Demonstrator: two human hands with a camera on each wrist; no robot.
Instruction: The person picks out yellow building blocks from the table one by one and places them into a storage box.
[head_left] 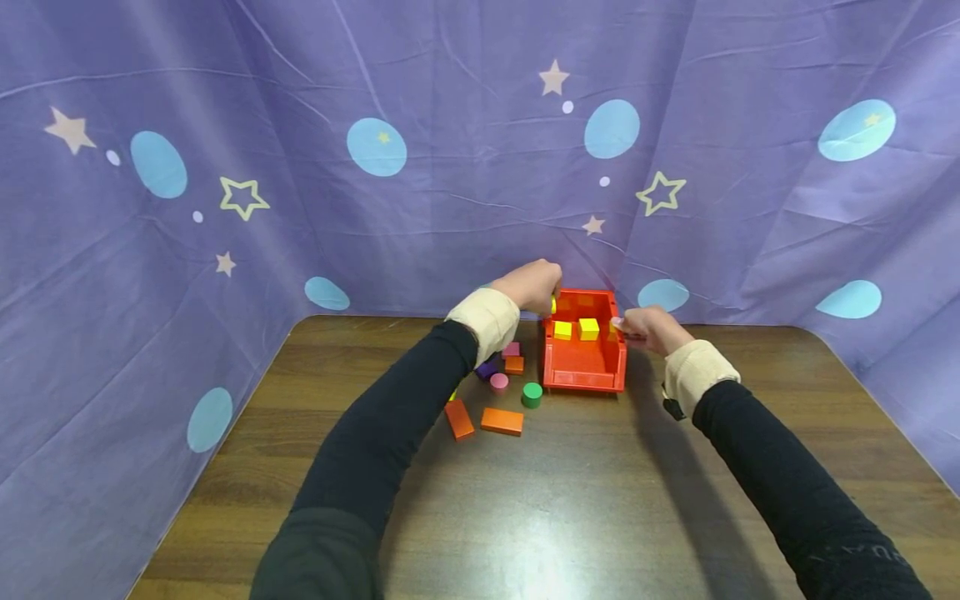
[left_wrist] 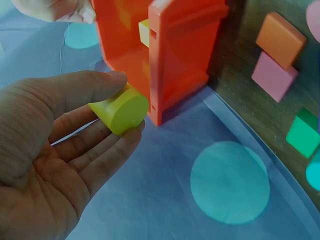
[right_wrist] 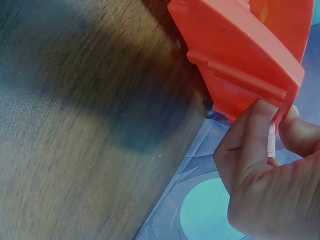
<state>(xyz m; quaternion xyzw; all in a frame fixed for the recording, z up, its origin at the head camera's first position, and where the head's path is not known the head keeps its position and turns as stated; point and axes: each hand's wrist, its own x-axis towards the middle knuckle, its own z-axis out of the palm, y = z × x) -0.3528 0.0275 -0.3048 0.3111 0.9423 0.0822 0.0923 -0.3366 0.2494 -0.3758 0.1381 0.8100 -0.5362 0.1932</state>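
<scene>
Between the thumb and fingers of my left hand (head_left: 534,286) is a yellow cylinder block (left_wrist: 131,111), held at the left rim of a red plastic bin (head_left: 585,360). In the head view only a sliver of that cylinder shows below the hand. My right hand (head_left: 652,327) pinches the bin's right wall near its upper edge, thumb on one side and fingers on the other, as the right wrist view shows. Inside the bin lie a yellow block (head_left: 562,331) and another yellow block (head_left: 588,330), towards the back.
Left of the bin lie a pink block (head_left: 512,349), a small orange block (head_left: 514,365), a purple block (head_left: 487,369), a pink cylinder (head_left: 499,382) and a green cylinder (head_left: 532,396). Two longer orange blocks (head_left: 502,422) are nearer. A patterned curtain (head_left: 450,225) hangs behind the wooden table (head_left: 465,525).
</scene>
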